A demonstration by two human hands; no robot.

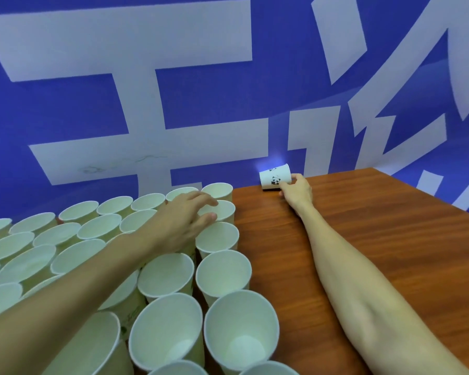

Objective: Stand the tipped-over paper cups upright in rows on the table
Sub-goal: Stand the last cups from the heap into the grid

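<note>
Blue wall (201,104) behind everything, with huge pale-white characters painted across it, cropped so badly I can't really read them as words. Below that is a reddish-brown wooden table (363,253), grain running away from the camera.

From about 7 o'clock up to 11 o'clock the table is packed with upright white paper cups (222,277), mouths up, set in tight rows with rims touching or nearly so. A couple near the bottom show some greenish print on the side, too small and too hidden to make out.

One tipped-over paper cup (275,177) lies on its side way out at roughly 1 o'clock, right against the base of the wall, well apart from the rows. It's got small black panda prints on the side, no readable text.

The right hand (297,192) is stretched out to that cup, fingertips touching its wider end at the right. How much the fingers wrap around it I can't tell; it looks more like a touch than a proper grip.

The left hand (186,220) hangs over the far right corner of the rows, fingers loosely spread and holding nothing, thumb over the rim of one cup.
</note>
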